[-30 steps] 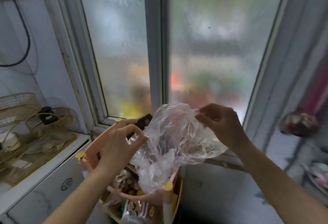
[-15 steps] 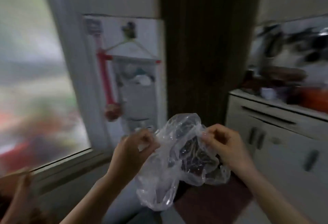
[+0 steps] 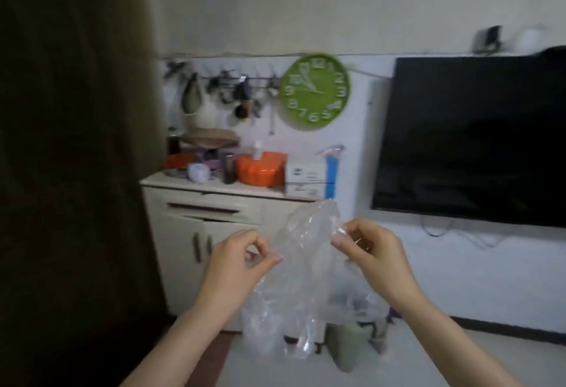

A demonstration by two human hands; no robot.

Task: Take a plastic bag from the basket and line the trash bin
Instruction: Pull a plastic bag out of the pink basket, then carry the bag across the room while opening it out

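White cabinet (image 3: 214, 224), green clock (image 3: 315, 91), dark TV (image 3: 471, 141); hands pinch plastic bag (image 3: 300, 288).

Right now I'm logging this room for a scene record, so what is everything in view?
Clear crumpled plastic bag: one, transparent, held up at centre between both hands.
Round green wall clock: one, green with pale numerals, on the wall above the cabinet.
Black flat television: one, black, on the wall at right.
White low cabinet: one, white, against the wall at left of centre.
Orange box: one, orange, on the cabinet top.
Dark curtain: one, brown, far left.
Left hand: one, pinching the bag.
Right hand: one, pinching the bag.
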